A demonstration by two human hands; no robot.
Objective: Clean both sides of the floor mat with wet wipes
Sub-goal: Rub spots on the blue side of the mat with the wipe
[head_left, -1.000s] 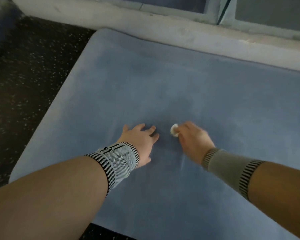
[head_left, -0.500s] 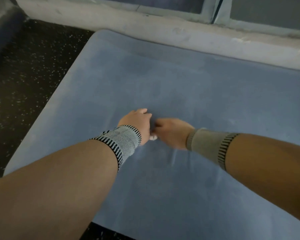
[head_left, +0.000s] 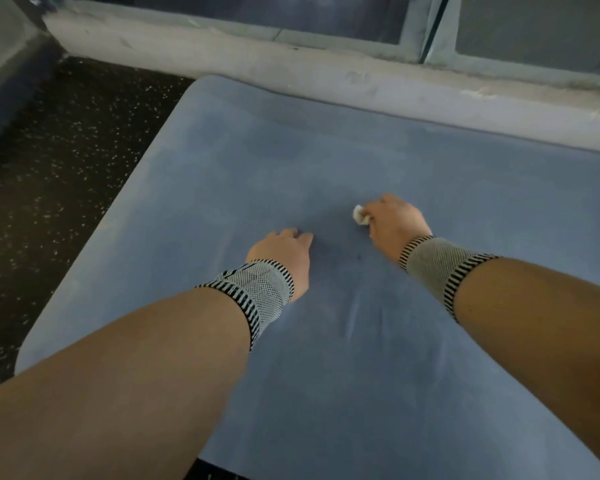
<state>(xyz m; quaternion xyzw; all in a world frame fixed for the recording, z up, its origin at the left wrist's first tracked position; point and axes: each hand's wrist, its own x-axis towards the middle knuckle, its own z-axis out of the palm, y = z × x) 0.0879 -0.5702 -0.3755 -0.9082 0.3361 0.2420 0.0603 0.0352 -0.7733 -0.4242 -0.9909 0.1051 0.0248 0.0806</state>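
We kneel over the blue floor mat (head_left: 326, 161), which lies flat on a dark speckled floor (head_left: 66, 168) with its far edge against a pale window ledge (head_left: 291, 67). Our right hand (head_left: 394, 225) pinches a small balled white wet wipe (head_left: 360, 215) at its fingertips and holds it down on the mat's middle. Our left hand (head_left: 284, 258) rests on the mat just near and left of it, holding nothing; its fingers point away from us and we cannot tell quite how far they curl. Both wrists wear striped knit wristbands (head_left: 257, 294).

The mat spreads out from our hands on every side, and its long run appears to stretch away to the right, out of view, so its full length is not shown. The right hand is the one nearer that run, and in our judgement the next strokes go that way or toward the far edge, with the left hand bracing the mat against sliding. A faint crease (head_left: 352, 317) shows on the near side of the hands. Only the upper face is being wiped; we judge the underside has yet to be cleaned.
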